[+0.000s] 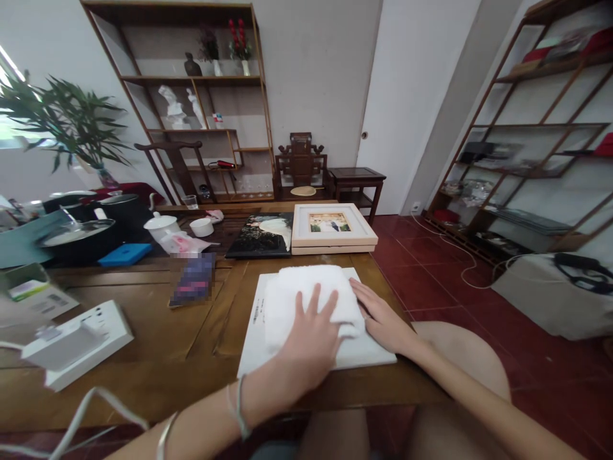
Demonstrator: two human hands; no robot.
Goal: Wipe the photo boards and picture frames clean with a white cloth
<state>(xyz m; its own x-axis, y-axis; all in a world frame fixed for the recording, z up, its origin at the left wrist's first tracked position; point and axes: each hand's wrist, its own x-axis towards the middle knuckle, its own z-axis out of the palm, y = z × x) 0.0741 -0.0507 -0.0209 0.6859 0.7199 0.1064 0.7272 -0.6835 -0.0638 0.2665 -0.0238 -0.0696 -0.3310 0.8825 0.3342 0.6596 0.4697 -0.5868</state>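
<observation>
A folded white towel lies on a flat white board or box near the table's front edge. My left hand rests on top of the towel, its fingers spread and pointing away from me. Along the towel's right side lies my right hand, fingers stretched out and touching or close to the towel's edge; its fingertips are partly hidden there. Neither hand grasps anything. A barcode-like print shows on the board's left side.
Behind the towel sit a white-framed photo and a dark photo panel. On the left are a power strip with a white cable, a blue box, a black pan and a white teapot. A stool stands at right.
</observation>
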